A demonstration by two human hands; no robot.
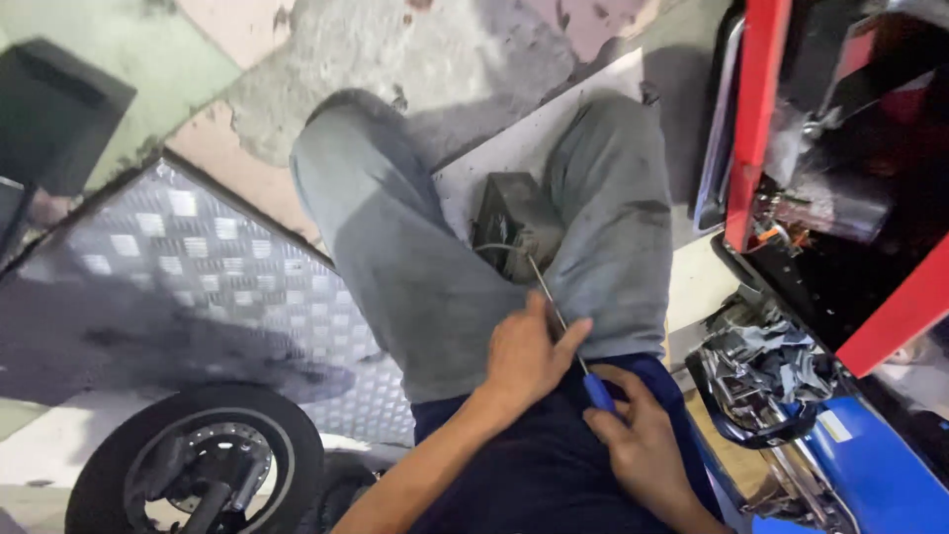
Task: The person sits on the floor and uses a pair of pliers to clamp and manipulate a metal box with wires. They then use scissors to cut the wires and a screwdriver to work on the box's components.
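You clamped right-hand [647, 450] fingers on the screwdriver [565, 331] handle, left hand [524, 351] fingers pinching its shaft, apparently steadying the tip against the dark box [509, 213] between your knees.

Bare forearms without sleeves, a dark navy top, and smudged, dirt-marked light grey trousers [395, 257]

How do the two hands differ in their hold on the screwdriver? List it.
The left hand sits higher, fingers pinching the thin metal shaft; the right hand sits lower, gripping the blue handle end of the screwdriver. The left hand shows its back with its forearm stretched across the lap; the right hand comes in from the bottom edge. Both are bare and touch the same tool, whose tip points toward the dark box between the knees.
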